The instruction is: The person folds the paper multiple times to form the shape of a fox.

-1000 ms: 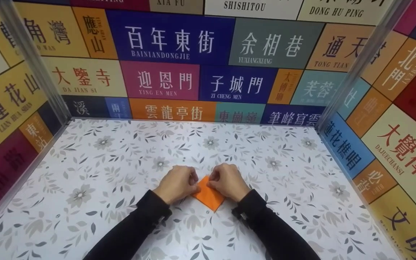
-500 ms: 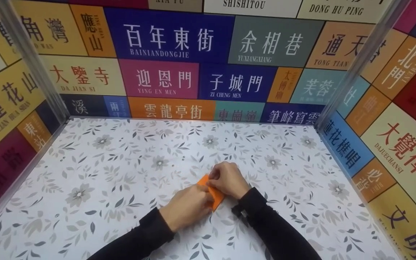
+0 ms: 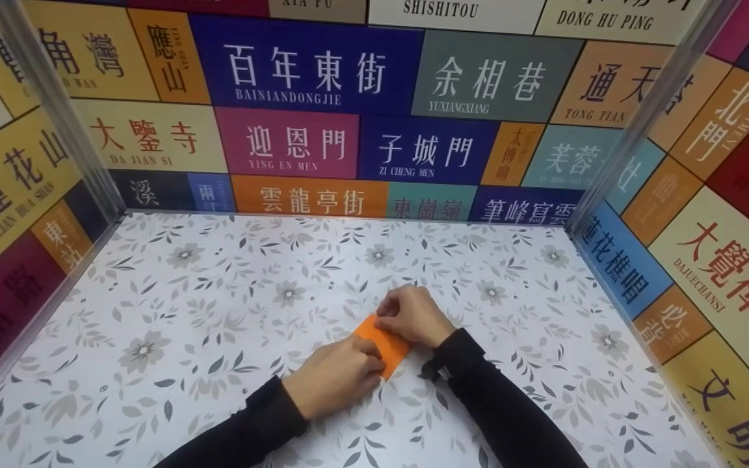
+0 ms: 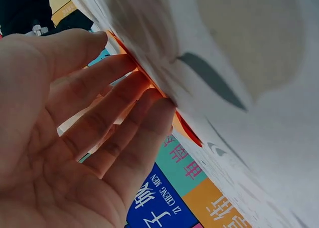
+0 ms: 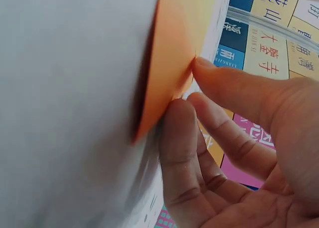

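A small orange sheet of folded paper [image 3: 396, 351] lies on the flower-patterned tabletop, one corner pointing toward the person. The left hand [image 3: 339, 376] covers its left side. In the left wrist view that hand's fingers [image 4: 112, 91] reach out fairly straight, their tips against the paper and table. At the paper's upper edge, the right hand [image 3: 419, 316] pinches it between thumb and fingers. The right wrist view shows the thumb [image 5: 219, 76] on the paper's edge and a fingertip just below, with the paper slightly raised off the table. Part of the sheet is hidden under the left hand.
The white tabletop [image 3: 231, 260] with grey leaves and flowers spreads around the hands. Behind it stands a wall [image 3: 309, 71] of coloured panels with lettering, and similar panels rise at left and right. Clear strips [image 3: 647, 117] line the corners.
The left hand has left the paper's upper-left edge and come down toward the person, onto its left side. The right hand stays at the upper edge, having shifted slightly.
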The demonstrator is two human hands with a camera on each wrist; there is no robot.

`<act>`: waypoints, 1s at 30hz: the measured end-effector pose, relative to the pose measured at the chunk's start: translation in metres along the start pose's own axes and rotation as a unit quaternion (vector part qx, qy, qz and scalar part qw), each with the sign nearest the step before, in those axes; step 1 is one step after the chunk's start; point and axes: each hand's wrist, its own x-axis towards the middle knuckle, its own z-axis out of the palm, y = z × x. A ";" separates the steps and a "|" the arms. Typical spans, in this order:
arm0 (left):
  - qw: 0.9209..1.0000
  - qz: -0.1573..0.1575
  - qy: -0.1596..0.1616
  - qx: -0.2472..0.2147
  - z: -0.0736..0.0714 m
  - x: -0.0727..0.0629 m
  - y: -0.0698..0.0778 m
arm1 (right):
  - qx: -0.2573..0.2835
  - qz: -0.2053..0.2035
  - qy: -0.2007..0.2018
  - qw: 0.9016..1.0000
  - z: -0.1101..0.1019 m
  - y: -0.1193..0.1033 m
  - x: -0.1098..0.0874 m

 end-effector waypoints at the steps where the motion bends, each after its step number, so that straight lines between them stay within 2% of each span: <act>1: 1.000 -0.001 -0.005 0.000 0.000 0.000 0.000 | 0.003 0.004 -0.008 1.000 -0.002 0.000 0.002; 8: 1.000 -0.003 -0.025 -0.006 -0.003 0.002 -0.002 | 0.041 0.045 -0.073 0.995 -0.012 0.000 0.012; 13: 1.000 -0.005 -0.029 -0.003 -0.002 0.001 -0.003 | 0.059 0.060 -0.105 0.991 -0.013 0.000 0.017; 23: 0.999 0.005 -0.037 0.004 -0.003 0.000 -0.003 | 0.084 0.035 -0.107 0.990 -0.010 0.010 0.021; 30: 0.999 0.015 -0.026 0.015 -0.005 -0.002 -0.002 | 0.100 0.016 -0.108 0.989 -0.009 0.017 0.024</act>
